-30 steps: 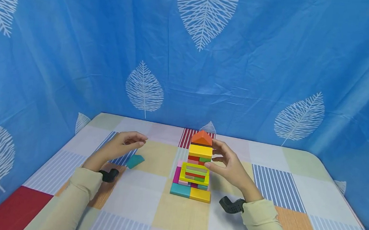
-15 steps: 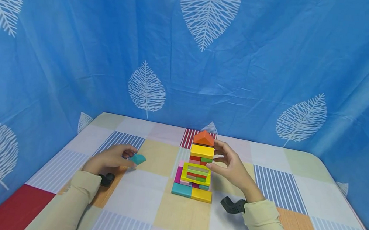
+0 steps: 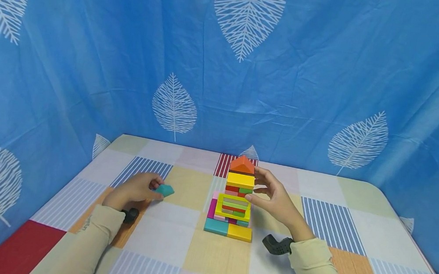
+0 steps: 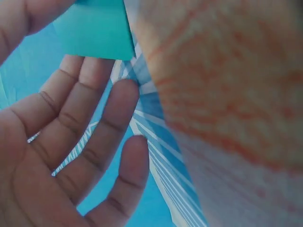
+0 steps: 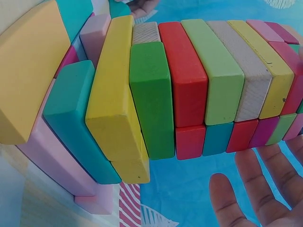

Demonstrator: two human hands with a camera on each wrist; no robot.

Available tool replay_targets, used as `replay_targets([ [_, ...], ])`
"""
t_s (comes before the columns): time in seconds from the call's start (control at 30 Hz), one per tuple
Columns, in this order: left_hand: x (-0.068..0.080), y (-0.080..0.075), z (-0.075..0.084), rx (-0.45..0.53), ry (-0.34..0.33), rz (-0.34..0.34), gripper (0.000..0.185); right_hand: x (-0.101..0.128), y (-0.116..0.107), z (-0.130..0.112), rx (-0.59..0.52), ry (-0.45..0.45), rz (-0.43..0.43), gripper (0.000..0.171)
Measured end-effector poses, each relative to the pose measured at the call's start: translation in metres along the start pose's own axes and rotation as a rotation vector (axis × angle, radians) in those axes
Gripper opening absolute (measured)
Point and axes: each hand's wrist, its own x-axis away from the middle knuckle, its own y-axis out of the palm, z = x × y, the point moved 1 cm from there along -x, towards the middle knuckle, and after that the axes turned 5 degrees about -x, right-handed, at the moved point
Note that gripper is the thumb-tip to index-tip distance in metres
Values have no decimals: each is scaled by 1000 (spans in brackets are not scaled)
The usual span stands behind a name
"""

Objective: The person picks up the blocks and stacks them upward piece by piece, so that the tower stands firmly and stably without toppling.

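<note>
My left hand [image 3: 135, 189] is low over the left of the table and pinches a teal building block [image 3: 165, 190] with angled faces. In the left wrist view the block [image 4: 97, 30] shows between the thumb and the first fingers, while the other fingers stretch loosely below it. A tall tower of coloured wooden blocks [image 3: 240, 181] stands upright, topped by an orange triangular block [image 3: 242, 165]. At its right side my right hand [image 3: 274, 199] is spread, thumb toward the front and fingertips right at the upper layers. The right wrist view shows its fingers [image 5: 255, 175] extended beside the blocks.
The table wears a patchwork-patterned cloth [image 3: 215, 260]. Teal and yellow blocks [image 3: 239, 233] form the tower's wider front base. Behind and around the table hangs a blue curtain [image 3: 301, 74] with white leaf prints.
My left hand has come down from above and taken hold of the teal block, which has turned slightly. The right hand and the tower have stayed in place.
</note>
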Motion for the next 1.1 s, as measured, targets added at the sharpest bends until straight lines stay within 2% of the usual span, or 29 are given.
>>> replay_targets([
  [0.13,-2,0,3,1,34,14,30,0,0,0,-2,0,0,68],
  [0.33,-5,-2,14,46,168,51,27,0,0,0,0,-1,1,68],
  [0.47,-4,-6,27,40,250,97,31,0,0,0,3,-2,0,68],
  [0.57,-2,-9,39,44,287,130,34,0,0,0,8,-2,1,68],
  [0.87,4,-19,74,86,342,228,36,0,1,0,12,-4,2,68],
  [1.1,3,-27,99,102,466,284,39,-1,0,0,3,-9,2,67],
])
